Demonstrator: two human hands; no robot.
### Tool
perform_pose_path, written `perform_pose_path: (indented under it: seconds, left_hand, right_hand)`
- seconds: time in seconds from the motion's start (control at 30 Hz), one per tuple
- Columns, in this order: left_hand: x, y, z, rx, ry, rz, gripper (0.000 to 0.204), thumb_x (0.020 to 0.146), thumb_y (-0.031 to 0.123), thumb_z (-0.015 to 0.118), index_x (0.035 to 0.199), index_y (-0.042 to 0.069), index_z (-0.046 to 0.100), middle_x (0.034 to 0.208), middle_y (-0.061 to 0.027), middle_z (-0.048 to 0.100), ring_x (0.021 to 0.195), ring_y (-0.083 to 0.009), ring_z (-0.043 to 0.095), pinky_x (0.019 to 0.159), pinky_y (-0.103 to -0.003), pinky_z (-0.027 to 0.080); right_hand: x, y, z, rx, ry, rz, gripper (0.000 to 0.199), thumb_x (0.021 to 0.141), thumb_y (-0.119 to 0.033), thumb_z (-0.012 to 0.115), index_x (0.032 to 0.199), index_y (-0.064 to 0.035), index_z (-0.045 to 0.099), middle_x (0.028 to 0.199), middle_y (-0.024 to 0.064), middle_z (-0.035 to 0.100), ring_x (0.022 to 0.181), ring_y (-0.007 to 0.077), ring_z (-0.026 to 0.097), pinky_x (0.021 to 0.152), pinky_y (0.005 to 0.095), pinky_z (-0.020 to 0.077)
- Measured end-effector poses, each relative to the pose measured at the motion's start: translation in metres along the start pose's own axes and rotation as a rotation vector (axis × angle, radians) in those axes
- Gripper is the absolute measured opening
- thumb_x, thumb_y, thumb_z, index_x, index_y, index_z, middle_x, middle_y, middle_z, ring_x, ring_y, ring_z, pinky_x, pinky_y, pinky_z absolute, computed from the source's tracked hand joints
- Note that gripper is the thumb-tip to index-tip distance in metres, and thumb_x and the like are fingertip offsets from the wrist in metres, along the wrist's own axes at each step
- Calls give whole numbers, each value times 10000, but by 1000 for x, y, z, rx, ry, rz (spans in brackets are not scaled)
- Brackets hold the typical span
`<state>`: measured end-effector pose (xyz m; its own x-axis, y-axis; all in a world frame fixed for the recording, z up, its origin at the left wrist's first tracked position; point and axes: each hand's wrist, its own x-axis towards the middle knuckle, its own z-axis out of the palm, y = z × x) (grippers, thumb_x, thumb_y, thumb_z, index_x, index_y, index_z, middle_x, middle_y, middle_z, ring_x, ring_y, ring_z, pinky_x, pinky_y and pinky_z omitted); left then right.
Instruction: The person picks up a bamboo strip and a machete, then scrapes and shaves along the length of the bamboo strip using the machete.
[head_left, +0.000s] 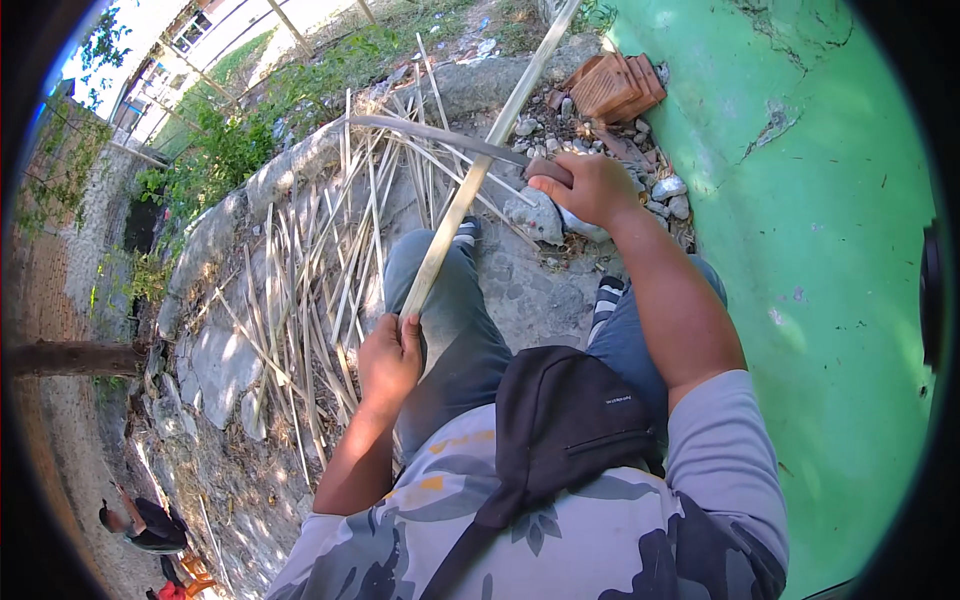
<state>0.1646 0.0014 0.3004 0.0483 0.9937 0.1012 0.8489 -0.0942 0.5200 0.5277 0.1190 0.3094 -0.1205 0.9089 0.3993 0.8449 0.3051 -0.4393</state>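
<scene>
My left hand (391, 360) is closed around the lower end of a long, pale bamboo strip (447, 232). The strip slants away from me, up and to the right, above my left knee. In my right hand (592, 188) is the wooden handle of a machete (437, 132), whose long, dark blade points left. The blade crosses the strip at its upper half; whether its edge is touching or cutting in cannot be made out. Many thin split strips (300, 290) lie in a loose heap on the ground to the left of my legs.
Orange-brown hollow bricks or tiles (612, 88) are stacked ahead, beside rubble and pale stones (540, 215). A green painted surface (830, 300) runs along my right. A low, curved stone edge (245, 205) borders the heap. A black bag (570, 415) hangs at my front. Another person (150, 522) is far left.
</scene>
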Motion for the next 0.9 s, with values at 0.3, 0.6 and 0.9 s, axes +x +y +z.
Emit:
perform_pose_path:
  seconds: [0.3, 0.6, 0.9]
  left_hand:
    - [-1, -7, -1, 21, -11, -17, 440, 1042, 403, 559, 827, 19, 557, 696, -240, 614, 689, -492, 609, 612, -550, 445]
    - [0, -6, 1, 25, -7, -21, 424, 1040, 401, 565, 849, 23, 590, 689, -226, 624, 682, -476, 621, 615, -537, 460]
    - [0, -6, 2, 32, 5, 22, 434, 1044, 392, 562, 821, 20, 558, 652, -234, 606, 643, -483, 613, 579, -541, 447]
  right_hand:
    - [-9, -39, 4, 9, -173, -99, 573, 866, -648, 679, 747, -89, 646, 733, 155, 690, 748, 390, 701, 670, 498, 539]
    - [-1, -19, 9, 20, -53, 19, 526, 867, -631, 694, 773, -115, 666, 735, 152, 698, 753, 399, 703, 673, 493, 546]
    - [-9, -31, 7, -30, -130, -228, 534, 857, -624, 703, 759, -101, 655, 693, 143, 682, 688, 372, 702, 626, 491, 538]
